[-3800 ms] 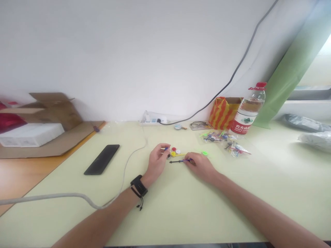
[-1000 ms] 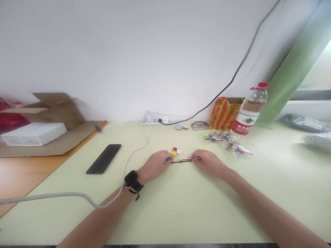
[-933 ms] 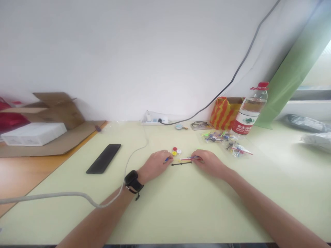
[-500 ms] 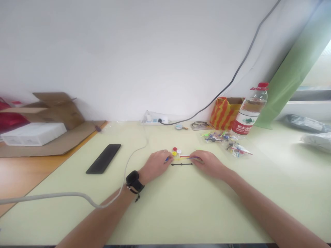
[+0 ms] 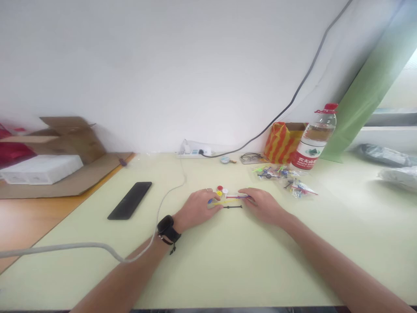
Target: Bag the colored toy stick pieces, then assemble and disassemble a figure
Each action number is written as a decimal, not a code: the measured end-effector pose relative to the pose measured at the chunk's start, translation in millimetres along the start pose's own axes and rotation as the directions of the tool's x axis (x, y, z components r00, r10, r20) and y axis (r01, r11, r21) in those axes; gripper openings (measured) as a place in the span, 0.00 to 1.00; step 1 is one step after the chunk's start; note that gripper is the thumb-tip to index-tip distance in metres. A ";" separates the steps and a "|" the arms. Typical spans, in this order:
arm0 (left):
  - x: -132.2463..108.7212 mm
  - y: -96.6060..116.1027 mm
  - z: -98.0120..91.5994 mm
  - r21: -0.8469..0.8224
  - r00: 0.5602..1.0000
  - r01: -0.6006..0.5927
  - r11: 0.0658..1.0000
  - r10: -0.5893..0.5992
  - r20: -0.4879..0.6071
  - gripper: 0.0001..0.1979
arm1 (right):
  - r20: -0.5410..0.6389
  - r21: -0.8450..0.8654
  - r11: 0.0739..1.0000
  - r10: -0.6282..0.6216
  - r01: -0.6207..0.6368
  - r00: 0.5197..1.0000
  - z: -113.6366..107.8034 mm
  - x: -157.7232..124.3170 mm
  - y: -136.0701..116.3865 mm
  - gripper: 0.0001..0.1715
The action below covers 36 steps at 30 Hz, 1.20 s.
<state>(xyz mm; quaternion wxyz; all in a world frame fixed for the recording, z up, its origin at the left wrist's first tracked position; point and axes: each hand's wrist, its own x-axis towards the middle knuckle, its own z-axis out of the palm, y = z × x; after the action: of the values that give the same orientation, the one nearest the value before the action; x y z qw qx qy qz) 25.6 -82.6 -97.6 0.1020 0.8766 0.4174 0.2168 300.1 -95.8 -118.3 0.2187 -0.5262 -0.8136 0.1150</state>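
Observation:
My left hand (image 5: 199,206) rests on the table with its thumb and index finger apart. A blue disc (image 5: 210,201) shows beside its fingers, and a thin yellow stick (image 5: 230,201) lies near the fingertips. The thumb covers one end of a black stick (image 5: 232,207). My right hand (image 5: 260,204) has its index finger stretched out and the thumb apart; between them are the right ends of a red-and-purple stick or pair of sticks (image 5: 237,197). Behind these lie a red disc (image 5: 220,188), a white disc (image 5: 226,191) and a yellow disc (image 5: 219,193).
Small plastic bags of coloured parts (image 5: 276,172) lie right of centre, before a water bottle (image 5: 313,139) and a striped bag (image 5: 282,142). A black phone (image 5: 130,201) lies at left. A white cable (image 5: 159,204) crosses my left forearm; a power strip (image 5: 195,152) sits by the wall.
My left thumb has spread away from the blue disc onto the black stick's end. My right fingers have opened, and the dark blue stick they pinched now appears to lie along the red one.

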 end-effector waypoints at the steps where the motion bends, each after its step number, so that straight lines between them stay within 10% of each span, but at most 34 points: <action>1: -0.3 0.1 0.4 0.005 1.000 -0.019 1.000 0.019 0.010 0.10 | 0.002 -0.006 1.000 -0.001 0.001 1.000 0.1 -0.1 -0.2 0.20; 13: 1.0 10.3 7.8 -0.175 0.995 0.001 0.985 -0.018 -0.095 0.16 | 0.034 0.140 0.990 -0.001 -0.004 0.999 -2.2 -3.3 -13.2 0.12; 24: 2.1 26.2 29.2 -0.781 0.973 0.043 0.623 -0.203 -0.108 0.13 | -0.187 0.486 0.846 -0.146 0.221 0.971 -6.4 -8.4 -51.4 0.13; 36: -0.5 35.2 23.3 -0.857 0.983 -0.007 0.515 -0.152 -0.099 0.14 | -0.174 0.628 0.759 -0.080 0.173 0.982 10.3 -12.5 -53.7 0.06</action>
<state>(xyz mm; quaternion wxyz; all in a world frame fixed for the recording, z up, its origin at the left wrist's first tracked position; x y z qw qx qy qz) 60.4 -105.2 -105.8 0.4940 0.6744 0.3003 0.4592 256.3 -129.2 -107.9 0.4471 -0.3705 -0.7425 0.3341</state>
